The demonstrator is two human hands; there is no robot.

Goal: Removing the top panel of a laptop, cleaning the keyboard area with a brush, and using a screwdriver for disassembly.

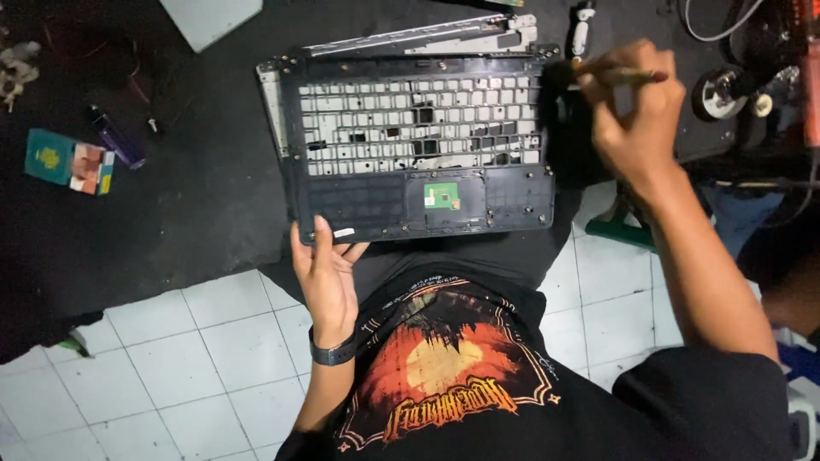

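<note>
Brush [628, 77] tip blurred beyond right hand [636, 115]

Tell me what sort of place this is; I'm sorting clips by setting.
Probably an informal electronics repair spot on a floor: a stripped laptop palmrest frame lies on a black mat over white tiles, steadied by the left hand, while the right hand holds a brush-like tool.
</note>
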